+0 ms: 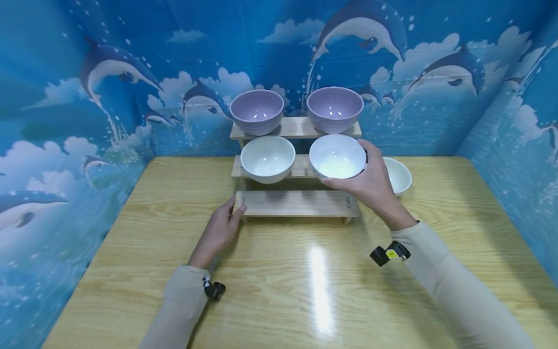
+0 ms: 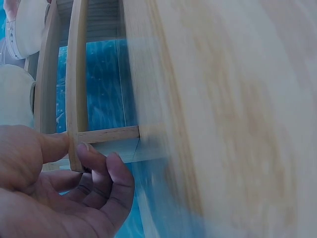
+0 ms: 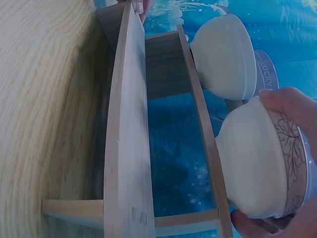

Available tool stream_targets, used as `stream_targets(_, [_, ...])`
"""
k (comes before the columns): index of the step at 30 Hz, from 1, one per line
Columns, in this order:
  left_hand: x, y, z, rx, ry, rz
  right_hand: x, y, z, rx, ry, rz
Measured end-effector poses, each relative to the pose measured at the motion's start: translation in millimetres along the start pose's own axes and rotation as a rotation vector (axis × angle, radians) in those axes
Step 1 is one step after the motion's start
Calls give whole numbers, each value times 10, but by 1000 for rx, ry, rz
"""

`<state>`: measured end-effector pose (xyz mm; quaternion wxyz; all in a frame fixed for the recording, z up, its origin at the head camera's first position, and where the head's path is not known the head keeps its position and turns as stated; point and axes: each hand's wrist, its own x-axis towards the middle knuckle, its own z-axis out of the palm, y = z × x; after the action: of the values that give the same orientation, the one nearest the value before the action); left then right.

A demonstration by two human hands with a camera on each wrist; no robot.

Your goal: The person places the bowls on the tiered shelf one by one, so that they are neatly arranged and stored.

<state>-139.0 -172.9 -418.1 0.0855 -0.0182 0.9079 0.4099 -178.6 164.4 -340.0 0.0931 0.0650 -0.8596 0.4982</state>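
Note:
A three-step wooden rack (image 1: pixel 296 203) stands on the table. My left hand (image 1: pixel 219 231) grips the left end of its lowest step, thumb on top; the left wrist view shows the fingers curled at the board's end (image 2: pixel 75 99). With my right hand (image 1: pixel 375 182) I hold a white bowl (image 1: pixel 337 156) by its right side at the middle step. A band with a dark branch pattern runs round this bowl (image 3: pixel 255 158). Its base is close to the step's edge; whether it bears on the step I cannot tell. Left of it, another white bowl (image 1: pixel 268 159) sits on the same step.
Two purple bowls (image 1: pixel 257 112) stand on the top step, one at each side. Behind my right hand, a further white bowl (image 1: pixel 398 176) is partly hidden, right of the rack. A blue dolphin-print curtain (image 1: pixel 279 58) closes off the back and sides of the wood-grain table (image 1: pixel 270 291).

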Motion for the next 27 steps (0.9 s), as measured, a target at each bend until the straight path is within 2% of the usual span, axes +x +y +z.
stream_targets(13, [2,-4,3,-17,1,9,19,-4,32,35,-2,-27])
stream_targets(27, [-8,-12,1,-14,0,14,7,-7,37,13,-6,-4])
